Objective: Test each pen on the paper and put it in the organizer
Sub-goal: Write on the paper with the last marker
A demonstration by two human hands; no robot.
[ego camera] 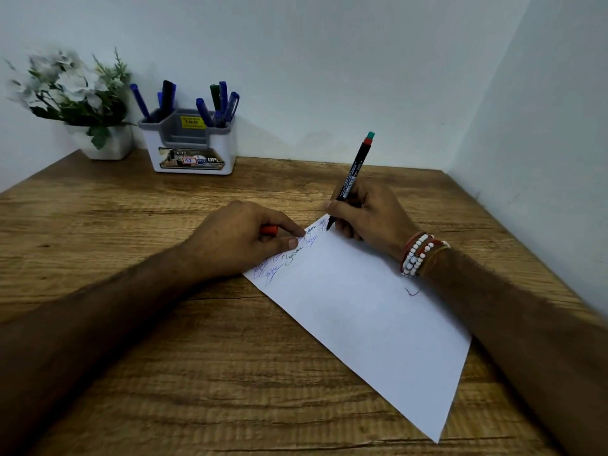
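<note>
meanwhile right hand point(368, 210) presses pen point(353, 171) onto paper point(362, 311).

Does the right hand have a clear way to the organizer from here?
Probably yes: only bare table lies between the right hand, gripping the pen, and the organizer.

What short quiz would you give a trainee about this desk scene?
1. True or false: the right hand holds the slim black pen with a red-and-green end with its tip on the white sheet of paper.
2. What does the left hand hold? A) a small red pen cap B) a blue pen C) nothing
3. Fill in: the capped pens standing in the white-and-grey plastic organizer are mostly ____.
Key: 1 true; 2 A; 3 blue.
</note>
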